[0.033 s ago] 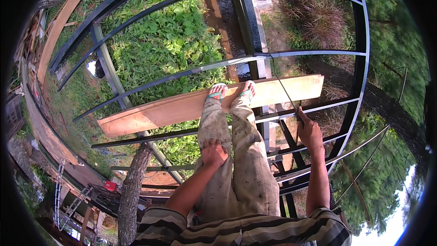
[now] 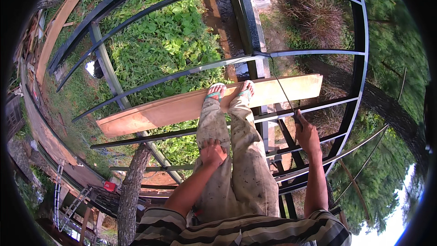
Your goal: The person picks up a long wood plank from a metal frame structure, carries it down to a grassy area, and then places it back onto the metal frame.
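Note:
My left hand lies on the knee of my stained, light trousers, its fingers spread over the cloth. Out to the right, my right hand is closed round a short dark handle, mostly hidden by the fingers. A thin dark line, cord or rod I cannot tell, runs from that hand to the dark metal beam ahead. My feet, in sandals with green straps, stand on a wooden plank laid across the metal frame.
Dark metal bars with open gaps surround me, high above green plants. A tree trunk rises at lower left, another trunk stands right. Ladders, a red box and a long board lie left.
My right hand has shifted very slightly down and left with the dark handle. My left hand stays on the knee.

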`<state>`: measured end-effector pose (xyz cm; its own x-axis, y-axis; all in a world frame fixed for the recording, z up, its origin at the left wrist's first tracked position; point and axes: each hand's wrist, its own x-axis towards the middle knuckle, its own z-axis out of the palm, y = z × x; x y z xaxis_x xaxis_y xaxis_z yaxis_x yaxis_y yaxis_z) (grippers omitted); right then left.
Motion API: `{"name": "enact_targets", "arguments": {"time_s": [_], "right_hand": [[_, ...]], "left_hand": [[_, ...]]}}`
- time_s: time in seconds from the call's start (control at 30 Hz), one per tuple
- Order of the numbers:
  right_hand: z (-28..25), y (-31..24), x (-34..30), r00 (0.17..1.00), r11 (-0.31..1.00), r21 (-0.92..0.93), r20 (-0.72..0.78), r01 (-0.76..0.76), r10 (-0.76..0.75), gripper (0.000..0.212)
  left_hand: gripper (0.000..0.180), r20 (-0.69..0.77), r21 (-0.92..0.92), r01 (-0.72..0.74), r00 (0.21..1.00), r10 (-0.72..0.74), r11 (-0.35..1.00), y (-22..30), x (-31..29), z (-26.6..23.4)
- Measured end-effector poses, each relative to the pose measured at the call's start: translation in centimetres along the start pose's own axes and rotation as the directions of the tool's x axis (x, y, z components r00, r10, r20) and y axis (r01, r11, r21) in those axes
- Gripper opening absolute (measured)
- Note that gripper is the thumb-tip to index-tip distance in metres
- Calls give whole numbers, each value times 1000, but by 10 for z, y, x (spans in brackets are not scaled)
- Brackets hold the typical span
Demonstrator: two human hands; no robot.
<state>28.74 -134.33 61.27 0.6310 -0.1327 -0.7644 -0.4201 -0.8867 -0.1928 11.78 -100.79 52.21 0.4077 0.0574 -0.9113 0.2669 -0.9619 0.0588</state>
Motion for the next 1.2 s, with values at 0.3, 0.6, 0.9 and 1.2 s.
{"name": "enact_targets", "arguments": {"time_s": [0.3, 0.6, 0.9, 1.2], "right_hand": [[-31, 63, 13, 996, 893, -449, -84, -11, -30, 57], [-146, 64, 137, 919, 597, -707, 213, 379, -331, 46], [-71, -27, 184, 713, 410, -642, 323, 648, -622, 42], [-6, -104, 207, 618, 342, -580, 381, 739, -688, 48]], "left_hand": [[45, -3, 21, -11, 1000, 11, 1000, -1, 3, -2], [41, -6, 15, -36, 999, 36, 999, -4, 1, 0], [40, -9, -64, -6, 1000, 6, 998, 1, -4, 0], [38, -79, -98, 0, 997, -8, 995, 0, -6, 12]]}}
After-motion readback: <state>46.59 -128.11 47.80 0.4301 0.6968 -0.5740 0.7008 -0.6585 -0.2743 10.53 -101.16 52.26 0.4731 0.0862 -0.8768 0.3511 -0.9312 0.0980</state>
